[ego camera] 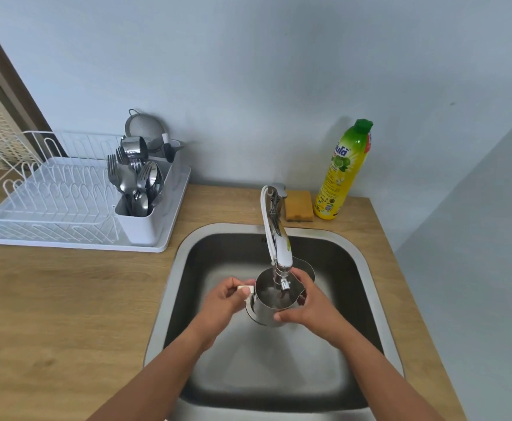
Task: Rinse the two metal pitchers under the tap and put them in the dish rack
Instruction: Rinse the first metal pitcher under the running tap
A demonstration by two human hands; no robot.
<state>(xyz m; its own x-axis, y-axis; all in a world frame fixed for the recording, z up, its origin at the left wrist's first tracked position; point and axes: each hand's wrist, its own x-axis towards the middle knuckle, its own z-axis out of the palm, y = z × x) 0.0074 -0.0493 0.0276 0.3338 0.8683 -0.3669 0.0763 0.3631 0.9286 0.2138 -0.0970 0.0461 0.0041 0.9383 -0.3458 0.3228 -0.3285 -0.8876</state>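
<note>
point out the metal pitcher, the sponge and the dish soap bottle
metal pitcher (pixel 265 312), head view, on its shiny outer wall below the rim
sponge (pixel 299 205), head view, on its yellow top face
dish soap bottle (pixel 340 177), head view, on the yellow label at mid-body

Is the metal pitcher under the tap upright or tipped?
Roughly upright: the shiny metal pitcher opens upward under the chrome tap, with the left hand holding its handle and the right hand wrapped round its body.
</note>
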